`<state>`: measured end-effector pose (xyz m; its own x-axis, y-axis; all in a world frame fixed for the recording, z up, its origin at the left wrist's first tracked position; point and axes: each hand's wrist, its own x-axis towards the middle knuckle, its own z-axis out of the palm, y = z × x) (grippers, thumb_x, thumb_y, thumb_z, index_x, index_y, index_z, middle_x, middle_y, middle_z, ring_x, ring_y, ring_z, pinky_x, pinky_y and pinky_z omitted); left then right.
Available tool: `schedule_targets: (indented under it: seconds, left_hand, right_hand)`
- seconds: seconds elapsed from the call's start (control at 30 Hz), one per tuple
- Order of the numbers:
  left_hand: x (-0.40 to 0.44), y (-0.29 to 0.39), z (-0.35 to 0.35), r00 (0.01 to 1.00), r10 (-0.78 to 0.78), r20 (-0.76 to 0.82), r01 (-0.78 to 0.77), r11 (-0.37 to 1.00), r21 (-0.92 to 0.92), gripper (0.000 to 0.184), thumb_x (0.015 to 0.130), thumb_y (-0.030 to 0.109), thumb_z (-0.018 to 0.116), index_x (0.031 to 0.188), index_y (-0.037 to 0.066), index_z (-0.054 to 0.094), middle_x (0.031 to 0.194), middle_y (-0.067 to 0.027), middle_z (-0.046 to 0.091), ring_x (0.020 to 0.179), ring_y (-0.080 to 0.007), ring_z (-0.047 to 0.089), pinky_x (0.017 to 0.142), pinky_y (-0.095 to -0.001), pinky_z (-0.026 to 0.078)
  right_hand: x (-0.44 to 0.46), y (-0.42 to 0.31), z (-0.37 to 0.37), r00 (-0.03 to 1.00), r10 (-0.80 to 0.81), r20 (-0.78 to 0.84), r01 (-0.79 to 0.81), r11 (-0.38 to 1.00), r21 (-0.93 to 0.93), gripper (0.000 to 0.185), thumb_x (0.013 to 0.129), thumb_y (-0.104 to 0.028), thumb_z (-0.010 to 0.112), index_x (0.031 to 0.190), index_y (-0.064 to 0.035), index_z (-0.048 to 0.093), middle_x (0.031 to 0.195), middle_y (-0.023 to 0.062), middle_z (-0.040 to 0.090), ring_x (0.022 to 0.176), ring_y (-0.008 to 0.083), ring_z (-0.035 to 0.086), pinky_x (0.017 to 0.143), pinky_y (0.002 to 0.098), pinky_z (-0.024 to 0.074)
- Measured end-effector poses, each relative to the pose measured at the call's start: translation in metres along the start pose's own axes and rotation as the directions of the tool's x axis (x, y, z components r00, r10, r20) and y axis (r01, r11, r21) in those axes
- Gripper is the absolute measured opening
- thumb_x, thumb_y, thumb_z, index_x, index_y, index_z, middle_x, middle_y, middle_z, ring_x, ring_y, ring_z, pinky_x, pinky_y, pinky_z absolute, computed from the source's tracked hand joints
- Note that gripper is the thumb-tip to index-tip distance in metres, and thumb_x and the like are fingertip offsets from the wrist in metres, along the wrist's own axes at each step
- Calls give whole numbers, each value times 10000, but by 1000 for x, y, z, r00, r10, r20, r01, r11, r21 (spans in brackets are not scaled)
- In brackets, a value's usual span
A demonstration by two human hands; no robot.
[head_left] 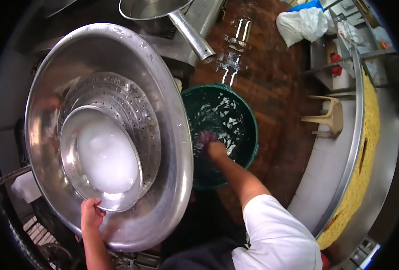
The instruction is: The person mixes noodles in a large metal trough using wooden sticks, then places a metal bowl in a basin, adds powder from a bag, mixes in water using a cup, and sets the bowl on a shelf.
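My left hand point(92, 213) grips the lower rim of a shiny metal bowl point(69, 155), its thumb over the edge. That bowl is tilted, with bright whitish reflections inside. It rests over a perforated metal strainer point(138, 101), which lies inside a very large metal basin point(174, 148). My right hand point(216, 150) reaches down into a dark green tub point(255, 130) of water. At its fingers is a blurred purple wad point(206, 137), like a scrubber or cloth; the fingers themselves are mostly hidden.
A metal pan with a thick tubular handle point(192, 38) sits on a metal surface beyond the basin. Wet reflections mark the brown tiled floor point(267, 81). A beige plastic stool point(330, 118) and a long metal tray of yellow food point(366, 153) are on the right. White bags point(303, 24) lie farther back.
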<state>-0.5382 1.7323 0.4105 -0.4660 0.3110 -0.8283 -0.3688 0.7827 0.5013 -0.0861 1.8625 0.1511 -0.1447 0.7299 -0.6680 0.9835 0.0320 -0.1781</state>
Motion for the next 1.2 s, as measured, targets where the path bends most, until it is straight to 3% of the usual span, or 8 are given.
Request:
schedule_targets:
  seconds: [0.07,0.17,0.27,0.4,0.43,0.67,0.83,1.2]
  left_hand:
    - [1,-1,-1,1000,5,0,-5,1000,5,105,758,99,580,683,111,507,624,-9,514,473,-155,495,371,-301,317]
    - [0,-1,2,1000,20,5,-20,1000,8,110,770,97,571,682,109,505,624,-11,515,469,-153,491,369,-301,321]
    - [1,0,3,1000,23,21,-23,1000,-10,125,779,92,567,677,105,496,622,-12,506,463,-156,483,367,-302,325]
    - [6,-1,3,997,31,65,-28,999,-43,99,782,92,559,699,88,505,629,-25,494,474,-168,474,374,-307,331]
    - [6,-1,4,996,31,88,-26,998,-60,87,782,92,554,708,82,509,630,-29,487,483,-172,469,381,-311,334]
    - [30,-10,0,993,-13,120,24,995,-95,82,780,83,583,726,58,526,598,-41,434,475,-175,427,406,-332,366]
    - [16,-5,13,986,-41,163,52,997,-64,71,814,109,566,797,46,537,633,-66,511,522,-206,532,428,-322,384]
    - [6,0,17,975,-18,222,39,995,-89,117,796,93,578,830,-19,571,665,-104,575,530,-204,568,423,-311,443]
  right_hand:
    - [-3,4,19,1000,-14,-8,14,1000,-14,242,849,-181,520,881,-93,743,941,118,722,952,270,674,844,403,499]
    - [-14,10,34,956,-72,-284,48,995,-91,184,807,-197,556,822,-118,722,879,65,702,894,253,637,823,411,445]
    - [-48,8,-8,836,-176,-520,198,980,-15,151,818,-200,570,827,-135,706,892,43,690,901,248,621,804,416,437]
    - [-105,8,-91,768,-327,-550,364,930,-45,67,793,-179,628,809,-138,679,865,35,671,876,244,610,794,406,428]
    - [-125,6,-115,673,-363,-644,449,893,-34,60,773,-156,670,828,-138,685,830,24,655,858,241,609,779,406,434]
    - [-256,-30,-265,617,-607,-502,480,795,-371,96,771,-213,704,852,-163,702,808,2,648,826,223,607,764,393,442]
    - [-333,-100,-346,615,-670,-416,542,742,-395,104,736,-167,727,833,-145,699,784,16,635,788,246,589,733,396,434]
    - [-296,-230,-350,506,-829,-239,709,558,-432,102,757,-214,710,772,-115,689,730,48,634,738,264,623,679,411,451]
